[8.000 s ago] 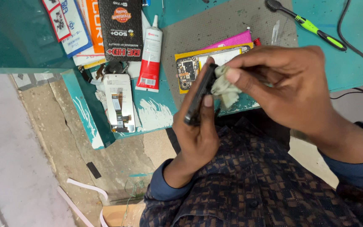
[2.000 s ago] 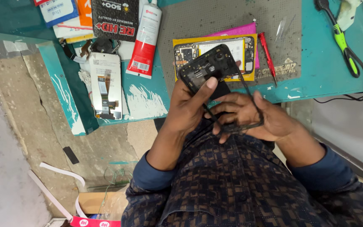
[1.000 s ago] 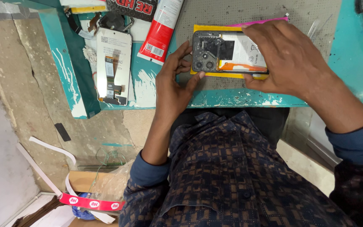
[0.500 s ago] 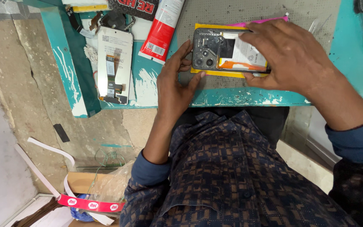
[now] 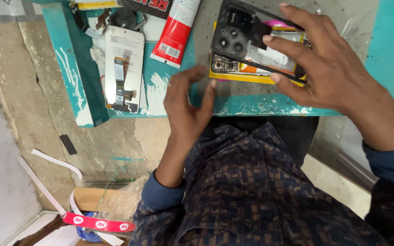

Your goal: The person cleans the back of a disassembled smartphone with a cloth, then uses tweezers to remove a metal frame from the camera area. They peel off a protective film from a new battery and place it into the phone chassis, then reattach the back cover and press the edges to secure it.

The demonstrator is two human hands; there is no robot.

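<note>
Your right hand (image 5: pixel 324 68) has its fingers spread wide and curled over a black phone back cover (image 5: pixel 242 34), gripping it by its near and far long edges, with the thumb at the near edge and the fingertips over the far one. The cover is tilted, its left end with the round camera cut-outs raised clear of what lies below, and its long axis runs left to right along the bench, dipping slightly toward the right. Directly beneath it lies the opened phone body (image 5: pixel 256 68), its circuit board and pale battery showing, resting on yellow and pink sheets; its long axis also runs left to right, camera end to the left. Your left hand (image 5: pixel 190 107) holds nothing: the fingers are loosely parted and point up toward the phone, the fingertips just beside the phone's left near corner at the bench edge, whether they touch it I cannot tell. All this sits on a grey mat (image 5: pixel 206 41) on the teal bench (image 5: pixel 388 54). Further left stands a red and white tube (image 5: pixel 176 32), lying diagonally, and beyond it a white display panel (image 5: pixel 124 68) with a flex cable, long axis pointing away from you. Below the bench, on the floor, lies red printed tape (image 5: pixel 99 224).
</note>
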